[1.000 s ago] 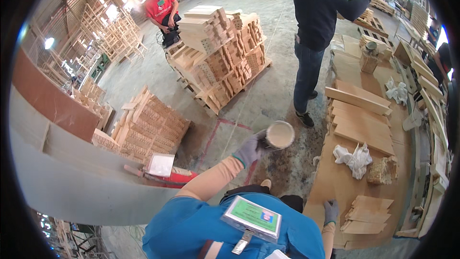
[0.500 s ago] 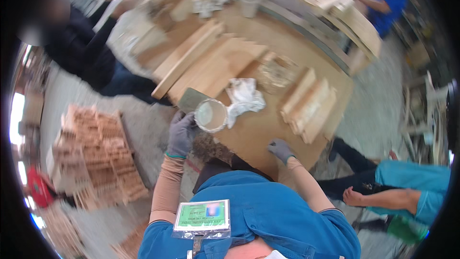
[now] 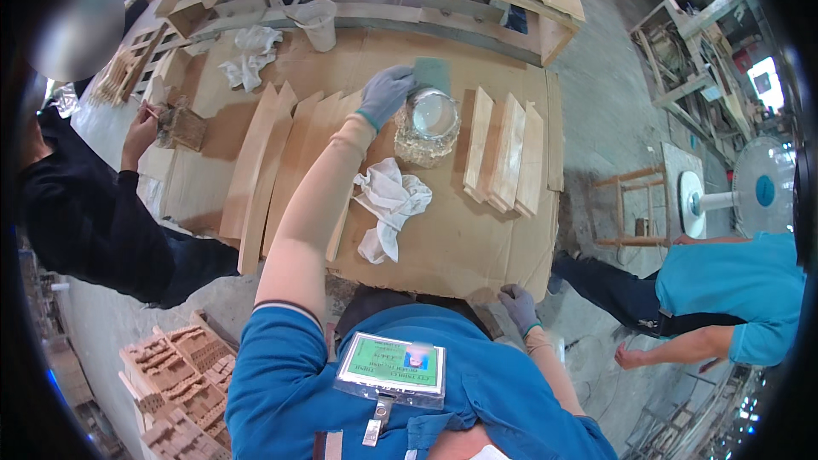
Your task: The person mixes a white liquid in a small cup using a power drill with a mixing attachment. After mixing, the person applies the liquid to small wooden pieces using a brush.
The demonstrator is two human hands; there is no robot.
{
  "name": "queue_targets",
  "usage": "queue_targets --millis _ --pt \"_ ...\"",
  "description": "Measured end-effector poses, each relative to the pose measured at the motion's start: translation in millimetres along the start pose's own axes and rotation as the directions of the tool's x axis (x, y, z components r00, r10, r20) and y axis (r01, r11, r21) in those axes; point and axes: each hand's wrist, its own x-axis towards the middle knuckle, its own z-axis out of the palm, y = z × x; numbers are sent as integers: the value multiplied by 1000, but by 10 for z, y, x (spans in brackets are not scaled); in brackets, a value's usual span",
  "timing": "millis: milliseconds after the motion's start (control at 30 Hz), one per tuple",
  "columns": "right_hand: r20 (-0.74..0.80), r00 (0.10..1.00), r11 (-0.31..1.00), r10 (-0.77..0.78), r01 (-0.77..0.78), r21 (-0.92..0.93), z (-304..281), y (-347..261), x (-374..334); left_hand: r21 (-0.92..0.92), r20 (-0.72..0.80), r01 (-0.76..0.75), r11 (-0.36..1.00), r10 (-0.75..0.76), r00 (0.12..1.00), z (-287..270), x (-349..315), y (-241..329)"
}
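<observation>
My left hand (image 3: 388, 95), in a grey glove, reaches out over the cardboard-covered table (image 3: 405, 277). Its fingers are closed at the side of a round clear cup (image 3: 434, 114) with something whitish inside. Against the cup's far side is a flat grey-green piece (image 3: 432, 73); whether the fingers pinch this too is hard to see. Crumpled clear plastic (image 3: 426, 152) lies under the cup. My right hand (image 3: 518, 307), gloved as well, rests with loosely bent fingers at the cardboard's near right edge and holds nothing visible. A white cloth (image 3: 389, 204) lies between my arms.
Pale wooden boards (image 3: 260, 175) lie left of my arm, and more boards (image 3: 505, 153) on the right. A whitish bucket (image 3: 317, 25) and another cloth (image 3: 251, 55) are at the back. A person in black (image 3: 111, 213) stands left, another in turquoise (image 3: 724, 290) right, near a fan (image 3: 758, 187).
My left hand has carried the cup and the grey-green piece forward and right, onto the crumpled plastic. My right hand has drawn back to the cardboard's near edge. The whole view has shifted.
</observation>
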Motion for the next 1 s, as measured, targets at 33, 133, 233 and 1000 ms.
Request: queue_targets --millis 33,133,233,1000 --pt "-20 999 1000 26 -26 -15 55 17 -82 59 48 8 998 -11 999 160 90 -51" --pt "-20 998 998 57 -57 -23 319 -114 -240 196 171 -62 979 28 985 390 257 -341" --pt "55 998 998 -8 5 55 617 -528 -185 307 294 -208 929 115 949 93 364 -592" --pt "242 422 393 -874 905 -162 -485 -4389 1202 160 271 79 984 -121 955 394 -1776 -1103"
